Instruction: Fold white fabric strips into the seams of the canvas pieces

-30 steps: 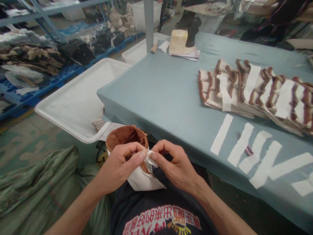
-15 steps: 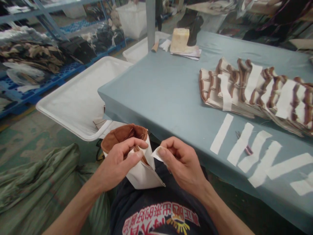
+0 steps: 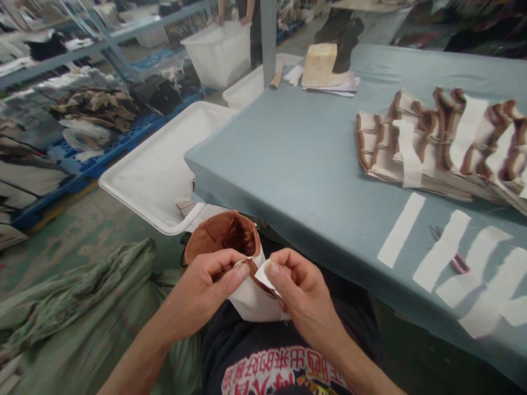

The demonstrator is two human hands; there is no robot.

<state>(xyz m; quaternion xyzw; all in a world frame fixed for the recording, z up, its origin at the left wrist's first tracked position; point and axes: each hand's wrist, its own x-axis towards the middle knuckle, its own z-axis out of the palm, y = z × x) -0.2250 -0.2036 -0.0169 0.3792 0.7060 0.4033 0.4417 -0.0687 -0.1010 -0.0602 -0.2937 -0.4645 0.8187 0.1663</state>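
A white fabric bag piece with brown lining (image 3: 222, 235) rests in my lap, its round opening facing up. My left hand (image 3: 208, 288) pinches the brown-lined edge nearest me between thumb and fingers. In my right hand (image 3: 302, 288), thumb and forefinger grip a small white strip (image 3: 263, 274) right at that edge. My right fingers hide most of the strip. On the table to the right lie several loose white strips (image 3: 401, 230) and small thread snips (image 3: 459, 263), partly over the strips.
Similar white-and-brown pieces (image 3: 387, 170) overlap in a row on the blue-covered table (image 3: 267, 159). Beside it stands a white bin (image 3: 144, 170). A green sack (image 3: 102, 318) lies at lower left. A yellowish block (image 3: 319, 63) sits at the far end. A person stands behind another bin (image 3: 220, 52).
My right hand has brought the white strip down against the bag's edge. My left fingers have shifted along that edge towards it. The view has turned slightly left.
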